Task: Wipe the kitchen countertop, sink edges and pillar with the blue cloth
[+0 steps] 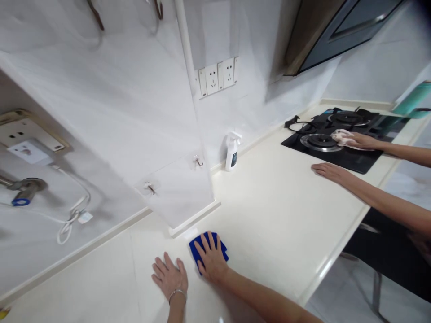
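My left hand (170,279), with a bracelet at the wrist, rests palm down on the pale countertop (266,215), its fingers spread and nothing in it. Just right of it, my right hand (214,262) lies flat over a blue cloth (197,252), pressing it to the counter. Its fingers are stretched apart on top of the cloth rather than wrapped round it. The cloth is close to the base of the jutting white wall section (182,188). Behind it, against the wall, a white spray bottle (232,152) stands upright.
At the right, a co-worker's hand (358,140) holds a whitish rag (341,136) on the black gas stove (336,154); their other hand (328,172) lies on the counter. A pan support (303,128) sits near the burner. Hooks, sockets (218,77) and a valve (27,190) line the walls.
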A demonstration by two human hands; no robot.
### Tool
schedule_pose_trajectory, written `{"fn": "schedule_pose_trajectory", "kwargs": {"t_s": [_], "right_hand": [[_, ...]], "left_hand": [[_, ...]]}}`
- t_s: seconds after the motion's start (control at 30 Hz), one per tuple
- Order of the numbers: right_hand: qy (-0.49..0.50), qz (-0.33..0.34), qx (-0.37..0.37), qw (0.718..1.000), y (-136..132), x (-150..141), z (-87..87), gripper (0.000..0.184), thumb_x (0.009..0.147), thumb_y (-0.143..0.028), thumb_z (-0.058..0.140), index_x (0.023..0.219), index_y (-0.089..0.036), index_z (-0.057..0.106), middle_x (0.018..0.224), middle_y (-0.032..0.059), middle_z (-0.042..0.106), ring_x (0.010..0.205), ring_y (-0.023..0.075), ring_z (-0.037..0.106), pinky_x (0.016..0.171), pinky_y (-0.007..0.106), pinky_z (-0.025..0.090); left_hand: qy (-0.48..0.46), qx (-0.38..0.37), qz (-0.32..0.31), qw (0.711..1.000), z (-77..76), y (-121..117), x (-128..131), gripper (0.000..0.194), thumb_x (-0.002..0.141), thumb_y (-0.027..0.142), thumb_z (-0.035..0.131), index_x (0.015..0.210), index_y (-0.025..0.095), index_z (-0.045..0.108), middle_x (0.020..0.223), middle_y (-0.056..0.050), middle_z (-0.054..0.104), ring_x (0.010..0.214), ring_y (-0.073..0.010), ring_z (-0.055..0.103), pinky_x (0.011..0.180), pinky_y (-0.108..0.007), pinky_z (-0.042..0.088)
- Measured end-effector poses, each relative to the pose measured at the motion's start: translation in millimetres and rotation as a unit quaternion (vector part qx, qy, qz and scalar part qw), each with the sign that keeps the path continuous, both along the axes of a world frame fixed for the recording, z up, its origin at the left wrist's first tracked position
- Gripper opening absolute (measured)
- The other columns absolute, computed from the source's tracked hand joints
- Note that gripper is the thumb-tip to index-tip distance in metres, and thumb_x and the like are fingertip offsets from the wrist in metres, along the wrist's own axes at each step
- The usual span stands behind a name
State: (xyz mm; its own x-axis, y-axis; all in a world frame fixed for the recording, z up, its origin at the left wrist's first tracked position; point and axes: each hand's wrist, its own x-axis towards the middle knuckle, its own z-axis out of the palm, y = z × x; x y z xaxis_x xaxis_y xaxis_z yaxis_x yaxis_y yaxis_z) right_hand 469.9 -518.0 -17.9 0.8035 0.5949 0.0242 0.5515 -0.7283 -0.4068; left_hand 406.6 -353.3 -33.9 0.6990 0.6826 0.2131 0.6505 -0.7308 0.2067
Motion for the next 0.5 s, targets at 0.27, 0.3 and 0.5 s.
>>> {"fn": "schedule_pose_trajectory", "kwargs": {"t_s": [0.27,0.3,0.5], "right_hand": [[-0.006,0.074,0.050,0.996,-58.7,-30.0,-8.2,0.086,0.085,-0.048,0.055,0.158,-0.023,0.017,0.165,0.0118,0.009,0.150,0.0392,0.004,0.118,0.067,0.009],[-0.018,0.086,0.048,0.995,-63.8,-35.6,-10.0,0.086,0.084,-0.045,0.057,0.158,-0.025,0.017,0.165,0.0109,0.009,0.150,0.0401,0.004,0.117,0.069,0.009],[-0.075,0.077,0.044,0.993,-51.7,-53.5,-13.3,0.076,0.083,-0.031,0.059,0.154,-0.030,0.031,0.163,0.0133,0.019,0.149,0.0410,0.011,0.116,0.069,0.010]], "left_hand": [[0.017,-0.029,0.000,0.999,-0.7,5.3,-5.6,0.062,0.095,0.043,0.030,0.147,0.010,0.038,0.159,-0.025,0.026,0.150,-0.0400,0.014,0.121,-0.060,0.013],[0.024,-0.038,-0.009,0.999,-0.1,4.9,-8.0,0.062,0.095,0.044,0.031,0.147,0.011,0.039,0.160,-0.024,0.026,0.150,-0.0400,0.012,0.122,-0.060,0.012],[0.039,-0.100,-0.168,0.980,3.4,-14.8,-35.0,0.057,0.096,0.041,0.031,0.147,0.018,0.042,0.162,-0.011,0.026,0.152,-0.0311,0.012,0.125,-0.053,0.010]]}}
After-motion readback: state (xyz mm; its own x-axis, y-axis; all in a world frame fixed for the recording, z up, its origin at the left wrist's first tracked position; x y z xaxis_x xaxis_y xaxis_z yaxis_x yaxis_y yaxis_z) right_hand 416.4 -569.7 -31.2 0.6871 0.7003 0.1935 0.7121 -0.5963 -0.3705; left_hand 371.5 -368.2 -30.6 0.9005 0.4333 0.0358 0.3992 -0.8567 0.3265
